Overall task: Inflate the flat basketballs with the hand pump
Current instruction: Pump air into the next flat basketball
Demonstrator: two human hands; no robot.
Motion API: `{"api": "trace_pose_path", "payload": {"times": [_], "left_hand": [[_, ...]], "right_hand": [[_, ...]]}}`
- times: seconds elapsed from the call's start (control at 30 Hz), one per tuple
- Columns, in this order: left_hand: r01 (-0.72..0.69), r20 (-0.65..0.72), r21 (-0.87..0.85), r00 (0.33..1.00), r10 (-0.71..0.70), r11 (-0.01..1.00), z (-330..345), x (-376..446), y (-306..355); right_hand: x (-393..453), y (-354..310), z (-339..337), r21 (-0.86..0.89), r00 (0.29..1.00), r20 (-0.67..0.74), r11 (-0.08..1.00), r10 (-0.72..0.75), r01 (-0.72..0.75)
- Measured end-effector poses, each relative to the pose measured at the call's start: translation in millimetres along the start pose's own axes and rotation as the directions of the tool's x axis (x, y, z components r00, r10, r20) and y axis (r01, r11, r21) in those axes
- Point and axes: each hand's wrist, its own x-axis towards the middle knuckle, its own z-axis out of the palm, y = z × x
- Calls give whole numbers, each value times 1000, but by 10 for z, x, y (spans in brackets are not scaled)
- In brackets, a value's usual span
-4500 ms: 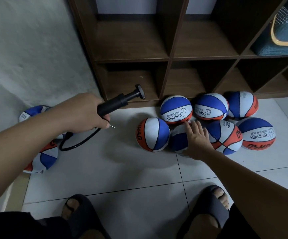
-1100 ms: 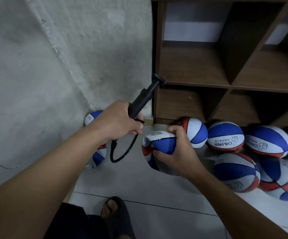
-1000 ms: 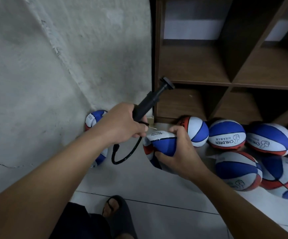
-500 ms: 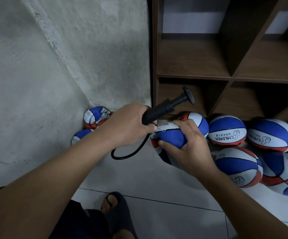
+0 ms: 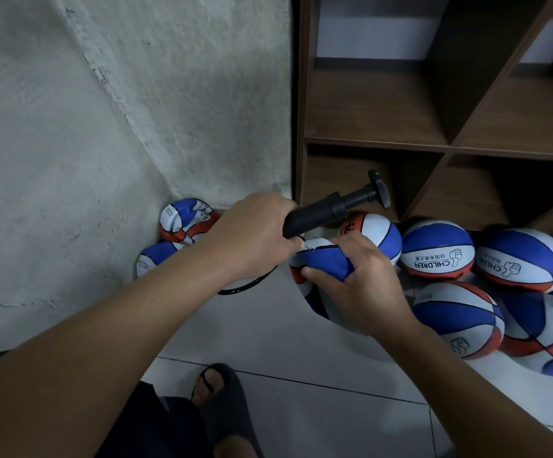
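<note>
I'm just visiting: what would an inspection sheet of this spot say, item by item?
Surface: pale tiled floor, balls lying on it.
Job's things: black hand pump; flat basketball, creased, needle at its top.
Clutter: two crumpled balls in the corner; round balls by the shelf.
Grippers: left hand grips the pump; right hand clutches the flat basketball.
Cables: black hose loops under the left hand.
Surroundings: rough grey wall, brown cubby shelf, sandalled foot.
</note>
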Motion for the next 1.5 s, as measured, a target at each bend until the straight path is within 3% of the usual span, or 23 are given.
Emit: {"api": "trace_pose_path", "payload": {"times": [0.73,0.83,0.9,1.07,1.17,1.33,1.5], "left_hand": [[-65,130,115,990,50,991,213,-11,56],[-34,151,86,988,21,996,222,26,-17],[-6,201,59,980,-5,998,271,32,-76],[97,254,-54,964,-81,994,402,28,-260],[183,330,-147,935,-126,972,476,-6,-289],[230,391,-73,902,-185,970,626,-47,-242],[212,450,14,871,-196,977,810,-58,-333]], "right_hand": [[-77,-57,26,19,990,131,999,-46,44],[-65,-28,40,38,992,125,999,25,-30],[-44,33,42,-40,978,178,994,108,-103],[-124,458,100,-98,883,354,951,310,-294],[-259,641,192,-131,873,386,954,299,-269],[-457,838,407,-165,868,417,962,269,-218],[-681,1018,595,-177,813,548,977,197,-118]]}}
